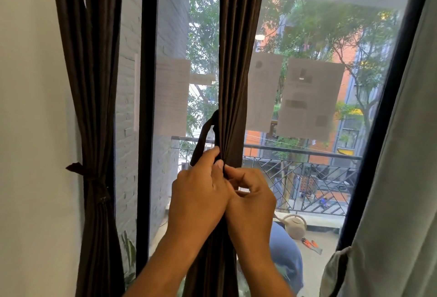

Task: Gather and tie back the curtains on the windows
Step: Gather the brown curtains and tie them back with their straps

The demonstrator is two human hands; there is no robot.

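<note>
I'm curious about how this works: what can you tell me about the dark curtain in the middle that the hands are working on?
The middle curtain is dark brown, smooth, slightly shiny cloth, hanging in front of the window glass. It is bunched into narrow vertical folds. The left hand and right hand pinch it together where a matching dark strap loops out to its left.

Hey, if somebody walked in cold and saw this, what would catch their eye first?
Dead centre, the left hand and right hand meet on a gathered brown curtain, working a dark tie-back strap that loops out to its left. At far left, a second brown curtain is already tied. Paper sheets are stuck on the window glass behind.
</note>
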